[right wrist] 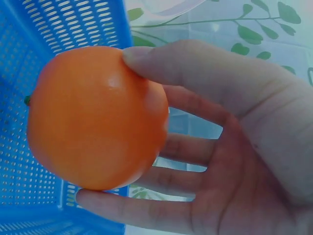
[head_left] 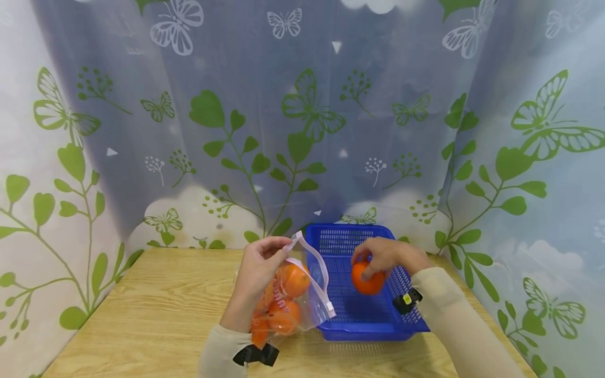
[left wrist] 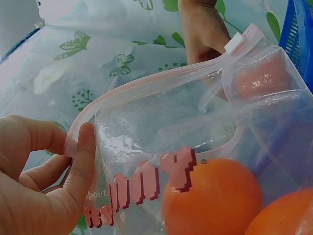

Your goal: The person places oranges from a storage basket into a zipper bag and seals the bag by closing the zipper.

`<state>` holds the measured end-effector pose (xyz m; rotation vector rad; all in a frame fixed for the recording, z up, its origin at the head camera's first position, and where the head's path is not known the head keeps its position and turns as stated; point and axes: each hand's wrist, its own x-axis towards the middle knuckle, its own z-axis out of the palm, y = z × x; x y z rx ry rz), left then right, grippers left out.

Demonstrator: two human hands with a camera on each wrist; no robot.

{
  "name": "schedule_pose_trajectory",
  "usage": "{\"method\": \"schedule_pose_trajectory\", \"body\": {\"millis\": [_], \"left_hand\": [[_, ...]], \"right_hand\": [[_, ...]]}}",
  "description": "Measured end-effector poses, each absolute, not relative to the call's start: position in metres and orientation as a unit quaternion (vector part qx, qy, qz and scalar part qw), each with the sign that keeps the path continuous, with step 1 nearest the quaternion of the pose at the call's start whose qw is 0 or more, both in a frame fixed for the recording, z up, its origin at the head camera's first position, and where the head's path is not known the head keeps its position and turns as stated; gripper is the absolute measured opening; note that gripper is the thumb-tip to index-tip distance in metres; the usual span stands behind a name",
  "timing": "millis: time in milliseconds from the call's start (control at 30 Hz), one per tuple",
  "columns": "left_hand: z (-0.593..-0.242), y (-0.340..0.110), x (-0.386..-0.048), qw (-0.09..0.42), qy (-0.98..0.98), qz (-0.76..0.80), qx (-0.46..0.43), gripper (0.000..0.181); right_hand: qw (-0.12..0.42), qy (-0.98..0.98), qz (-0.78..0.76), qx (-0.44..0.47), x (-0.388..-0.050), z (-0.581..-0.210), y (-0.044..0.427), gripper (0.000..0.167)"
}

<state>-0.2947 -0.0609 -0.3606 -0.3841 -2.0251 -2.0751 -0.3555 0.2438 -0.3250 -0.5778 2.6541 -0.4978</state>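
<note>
My left hand [head_left: 259, 268] pinches one end of the mouth of a clear zip bag [head_left: 314, 310] with pink lettering and a white slider. The bag's mouth gapes, and several oranges [head_left: 285, 316] lie inside it. Over the blue basket [head_left: 337, 329], my right hand [head_left: 383, 254] grips a single orange [right wrist: 98, 117] between thumb and fingers. A small green stem end shows on that fruit in the right wrist view. Through the bag's film in the left wrist view, the held orange [left wrist: 261, 78] appears blurred.
Pale wood tabletop [head_left: 175, 299] lies under the bag and basket. The basket has slotted walls and stands just right of the bag. A curtain [head_left: 264, 131] printed with leaves and butterflies hangs behind and along both sides.
</note>
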Motion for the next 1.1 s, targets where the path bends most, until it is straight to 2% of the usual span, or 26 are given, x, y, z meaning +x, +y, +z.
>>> {"method": "schedule_pose_trajectory", "body": {"millis": [267,633,800,1100], "left_hand": [[-0.362,-0.061,-0.296,0.107,-0.686,-0.708,-0.127,0.016],[-0.362,-0.06,-0.296,0.107,-0.686,-0.71,-0.121,0.016],[-0.362,-0.06,-0.295,0.108,-0.689,-0.705,-0.125,0.016],[-0.361,-0.059,-0.294,0.114,-0.694,-0.698,-0.134,0.017]], "right_hand": [[0.118,0.937,-0.159,-0.287,-0.353,-0.315,0.237,0.035],[0.05,0.91,-0.171,-0.374,-0.339,-0.301,0.22,0.039],[0.041,0.89,-0.204,-0.406,-0.33,-0.297,0.207,0.041],[0.06,0.855,-0.252,-0.449,-0.326,-0.304,0.186,0.042]]}}
